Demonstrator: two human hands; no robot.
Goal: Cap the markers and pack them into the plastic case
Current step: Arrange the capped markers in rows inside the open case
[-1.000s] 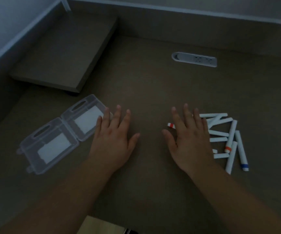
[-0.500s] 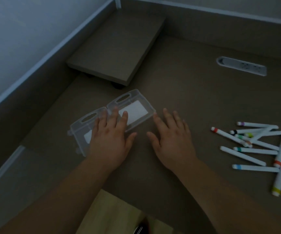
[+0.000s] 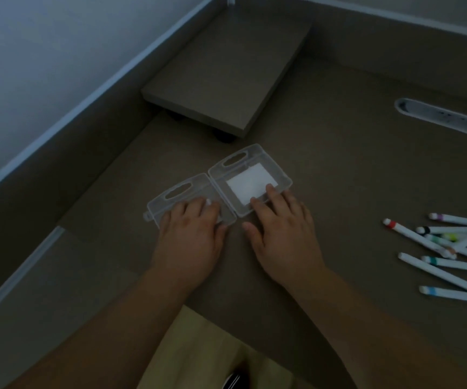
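A clear plastic case (image 3: pixel 238 167) lies opened flat on the brown desk, a white label inside each half. My left hand (image 3: pixel 188 237) rests with straight fingers on the near left half. My right hand (image 3: pixel 285 234) lies flat with its fingertips on the near edge of the right half. Several white markers (image 3: pixel 448 254) with coloured bands lie in a loose pile at the right edge of the view, apart from both hands. Whether their caps are on is too small to tell.
A low raised shelf (image 3: pixel 226 71) on dark feet stands behind the case. A grey cable grommet (image 3: pixel 440 119) is set into the desk at the back right. Partition walls run along the left and back. The desk's front edge lies below my forearms.
Both hands have moved left from the middle of the desk and the markers onto the case. The view has swung left, so the markers now sit at the right edge.
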